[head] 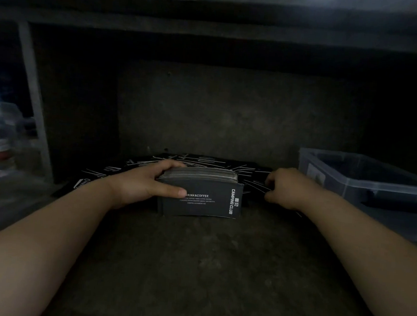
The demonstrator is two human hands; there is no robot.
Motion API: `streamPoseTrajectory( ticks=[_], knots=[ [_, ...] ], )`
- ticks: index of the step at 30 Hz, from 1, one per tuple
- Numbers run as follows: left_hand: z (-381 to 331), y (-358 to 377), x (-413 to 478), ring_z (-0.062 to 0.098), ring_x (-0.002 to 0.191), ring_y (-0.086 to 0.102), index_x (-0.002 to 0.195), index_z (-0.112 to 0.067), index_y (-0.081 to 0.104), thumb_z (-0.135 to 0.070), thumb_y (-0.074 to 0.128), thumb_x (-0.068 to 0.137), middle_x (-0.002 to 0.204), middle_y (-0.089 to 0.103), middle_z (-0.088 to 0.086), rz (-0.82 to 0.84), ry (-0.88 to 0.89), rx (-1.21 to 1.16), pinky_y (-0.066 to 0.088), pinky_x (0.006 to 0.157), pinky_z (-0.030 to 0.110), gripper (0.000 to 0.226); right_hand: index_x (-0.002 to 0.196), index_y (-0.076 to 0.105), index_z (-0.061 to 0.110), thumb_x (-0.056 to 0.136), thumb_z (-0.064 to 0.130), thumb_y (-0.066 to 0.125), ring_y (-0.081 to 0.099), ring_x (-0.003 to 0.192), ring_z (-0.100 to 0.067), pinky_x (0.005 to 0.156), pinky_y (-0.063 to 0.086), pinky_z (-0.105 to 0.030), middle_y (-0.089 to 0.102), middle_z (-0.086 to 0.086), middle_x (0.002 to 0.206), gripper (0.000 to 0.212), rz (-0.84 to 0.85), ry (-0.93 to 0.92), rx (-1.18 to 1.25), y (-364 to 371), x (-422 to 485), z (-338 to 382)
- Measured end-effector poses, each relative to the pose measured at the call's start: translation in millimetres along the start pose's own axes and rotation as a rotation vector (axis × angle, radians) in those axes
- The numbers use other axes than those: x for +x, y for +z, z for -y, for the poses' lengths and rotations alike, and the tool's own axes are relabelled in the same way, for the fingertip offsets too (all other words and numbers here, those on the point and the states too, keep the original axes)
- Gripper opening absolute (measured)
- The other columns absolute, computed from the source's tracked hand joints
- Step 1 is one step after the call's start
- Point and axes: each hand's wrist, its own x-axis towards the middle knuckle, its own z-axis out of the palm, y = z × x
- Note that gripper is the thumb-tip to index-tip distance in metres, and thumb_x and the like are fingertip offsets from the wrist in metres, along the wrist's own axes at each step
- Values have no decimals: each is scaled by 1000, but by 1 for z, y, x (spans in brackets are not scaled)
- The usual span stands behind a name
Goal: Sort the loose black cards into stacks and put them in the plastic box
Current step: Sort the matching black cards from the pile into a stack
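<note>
Two bare forearms reach in from the bottom corners of the frame over a dark, dusty shelf (194, 268). At centre, the left hand (141, 185) grips a thick stack of black cards (199, 199) standing on edge, thumb across the printed front and fingers curled over the top. Right of it, the right hand (286, 188) curls down onto the loose cards (202, 160); I cannot tell whether it pinches one. They lie scattered just behind the stack. The plastic box (373, 191) sits at mid right.
</note>
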Motion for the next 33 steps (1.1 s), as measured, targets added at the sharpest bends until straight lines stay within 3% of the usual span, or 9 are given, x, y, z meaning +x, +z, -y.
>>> streamPoseTrajectory(
  ticks=[5,9,12,14,17,20,23,27,33],
  knots=[
    [4,-2,0,8,113,62,122,-48,58,-65,88,42,123,63,-14,-3,14,0,50,97,31,87,131,59,18,93,15,62,58,93,-17,77,50,-26,61,-7,119,38,30,-19,-55,-3,1,-2],
    [3,-2,0,7,110,63,123,-45,59,-51,89,57,122,64,-13,7,26,-11,50,95,28,73,113,66,10,93,12,59,62,92,-21,75,53,-29,64,-9,107,21,-39,69,-136,-18,-1,-5],
    [3,-1,0,8,109,64,124,-41,59,-44,87,62,118,66,-13,8,30,-12,51,93,27,68,99,66,9,93,20,62,58,81,-22,67,50,-29,60,-7,89,13,-216,124,-99,-41,-13,-10],
    [2,0,-1,8,107,65,122,-40,60,-40,85,64,117,67,-11,-11,45,-12,52,93,28,63,94,67,9,92,27,65,56,78,-24,65,43,-28,58,-7,80,18,-432,91,38,-51,-21,-13],
    [0,2,-1,6,104,65,115,-38,64,-35,87,63,113,67,-9,-144,152,44,52,92,25,57,94,72,14,91,31,67,68,74,-21,66,51,-30,70,-3,77,18,-602,-102,590,-47,-27,0],
    [1,2,0,4,102,65,114,-38,63,-33,87,62,109,68,-9,-195,202,46,50,90,20,57,91,74,14,88,27,72,70,68,-7,64,54,-24,73,1,73,14,-372,-188,834,-26,-27,16],
    [5,0,0,3,102,66,116,-41,61,-40,85,60,111,69,-11,-125,99,27,50,92,23,61,84,74,18,80,22,81,72,78,-14,65,53,-22,75,2,78,9,-72,-177,700,-10,-21,11],
    [4,-2,0,0,104,63,116,-47,56,-38,86,65,113,66,-17,-97,62,77,49,92,22,60,77,72,16,79,21,81,65,58,-3,50,44,-12,72,4,65,11,4,-153,765,-10,-20,4],
    [5,-2,2,2,104,64,121,-42,56,-33,87,69,114,67,-15,-105,53,61,49,91,21,61,95,73,11,83,9,75,73,71,-9,56,49,-13,77,0,80,12,45,-184,947,-8,-19,6]
  ],
)
